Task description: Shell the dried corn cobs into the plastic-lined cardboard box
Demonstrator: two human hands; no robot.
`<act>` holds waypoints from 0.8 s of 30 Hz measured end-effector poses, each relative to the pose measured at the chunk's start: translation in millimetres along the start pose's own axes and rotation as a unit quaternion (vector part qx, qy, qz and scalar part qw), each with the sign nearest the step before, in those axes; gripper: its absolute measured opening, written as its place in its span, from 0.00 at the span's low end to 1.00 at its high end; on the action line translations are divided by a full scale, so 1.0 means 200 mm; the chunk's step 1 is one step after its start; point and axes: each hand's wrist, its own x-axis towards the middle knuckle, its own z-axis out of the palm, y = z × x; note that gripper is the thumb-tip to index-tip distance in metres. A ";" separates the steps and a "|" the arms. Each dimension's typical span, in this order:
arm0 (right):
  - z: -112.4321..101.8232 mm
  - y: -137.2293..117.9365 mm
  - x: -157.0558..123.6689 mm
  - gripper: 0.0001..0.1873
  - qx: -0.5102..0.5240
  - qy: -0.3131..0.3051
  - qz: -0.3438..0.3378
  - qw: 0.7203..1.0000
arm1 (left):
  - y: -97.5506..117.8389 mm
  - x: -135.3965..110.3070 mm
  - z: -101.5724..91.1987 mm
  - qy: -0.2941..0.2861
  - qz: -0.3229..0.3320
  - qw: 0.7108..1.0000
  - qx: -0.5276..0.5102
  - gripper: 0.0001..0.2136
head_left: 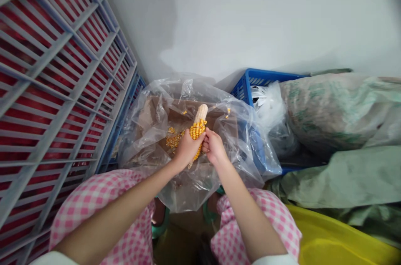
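An ear of corn (197, 128) points away from me over a cardboard box (150, 114) lined with a clear plastic bag (194, 192). Its far end is a bare pale cob, while yellow kernels still cover the middle and near part. My left hand (187, 148) is wrapped round the ear from the left. Against the ear's right side, my right hand (214, 145) has its fingers curled in; whether a kernel is between them is hidden. Loose kernels (172, 142) lie in a pile at the bottom of the bag, left of the ear.
Tall grey plastic crates (72, 89) with red inside rise on the left. A blue basket (250, 85) holding white plastic bags (269, 104) stands right of the box. Further right are a stuffed woven sack (332, 110) and a yellow basin (338, 235). A white wall (250, 14) closes the back.
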 end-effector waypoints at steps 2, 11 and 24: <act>-0.02 -0.04 -0.01 0.11 -0.007 -0.017 0.034 0.999 | 0.01 -0.01 -0.01 0.003 0.010 0.998 0.062 0.18; -0.16 -0.16 -0.02 0.08 -0.393 0.054 -0.192 0.897 | 0.10 -0.02 -0.07 -0.155 -0.070 0.964 -0.202 0.21; -0.29 -0.35 -0.13 0.07 -0.228 -0.059 -0.161 0.959 | 0.13 0.01 -0.13 -0.207 -0.155 0.904 -0.341 0.24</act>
